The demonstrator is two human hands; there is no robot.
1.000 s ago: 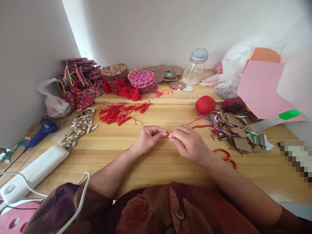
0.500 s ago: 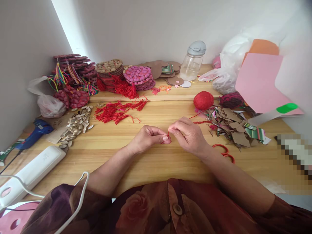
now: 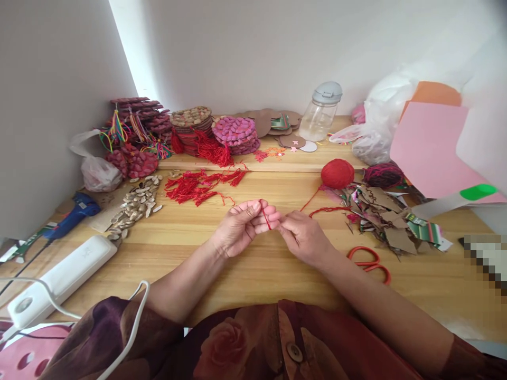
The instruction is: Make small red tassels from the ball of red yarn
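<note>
My left hand (image 3: 241,224) is turned palm up, with a strand of red yarn (image 3: 265,216) across its fingers and the thumb pressing the strand's upper end. Close against those fingertips, my right hand (image 3: 303,236) is closed in a pinch; what lies between its fingertips is mostly hidden. A thin red strand runs from behind my right hand to a red yarn ball (image 3: 337,173). Red-handled scissors (image 3: 368,264) lie to the right of my right forearm. Beyond my left hand is a heap of red tassels (image 3: 190,187).
Cardboard scraps (image 3: 380,211) and dark yarn (image 3: 382,175) lie right. Pistachio-like shells (image 3: 138,203), a blue glue gun (image 3: 79,214) and a white power strip (image 3: 63,279) are left. Along the back stand decorated round stacks (image 3: 235,134), a bottle (image 3: 319,119) and pink paper (image 3: 428,148).
My left hand has opened its palm upward, showing the strand across its fingers. My right hand has come down slightly. The whole view has shifted a little.
</note>
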